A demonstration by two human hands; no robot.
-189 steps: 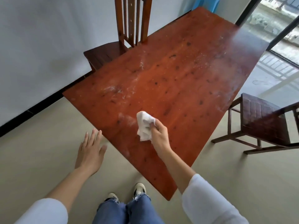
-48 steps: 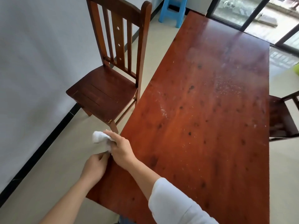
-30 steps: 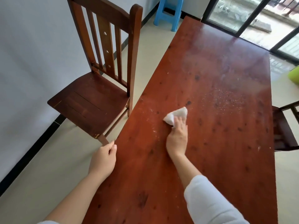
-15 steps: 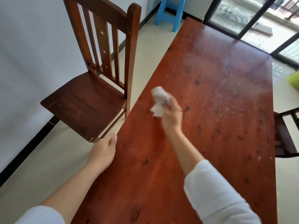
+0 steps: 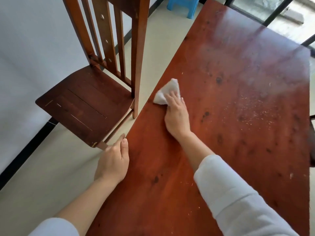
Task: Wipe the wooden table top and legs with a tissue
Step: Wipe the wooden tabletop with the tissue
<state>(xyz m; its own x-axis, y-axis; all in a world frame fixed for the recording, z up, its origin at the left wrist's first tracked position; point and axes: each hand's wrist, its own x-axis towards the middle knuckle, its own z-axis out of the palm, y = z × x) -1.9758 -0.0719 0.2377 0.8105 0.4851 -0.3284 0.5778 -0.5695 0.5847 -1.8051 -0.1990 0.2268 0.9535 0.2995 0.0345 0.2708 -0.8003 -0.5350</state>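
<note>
Pressed the white tissue (image 5: 167, 92) flat onto the wooden table top (image 5: 238, 68) with the right hand (image 5: 177, 116), close to the table's left edge and roughly halfway along it. Held the fingers (image 5: 173, 97) straight and close together over the near part of the tissue, not curled round it. Rested the left hand (image 5: 113, 160) against the same edge, nearer the body, with the thumb on the wood and the other fingers straight, side by side, pointing forward along the rim. Noted a scatter of pale crumbs (image 5: 252, 109) on the right half of the top, well apart from the tissue. Noted a wooden chair (image 5: 88, 103) just beside the left edge, with its back on the table's side, and a blue stool (image 5: 185, 5) on the floor beyond.
</note>
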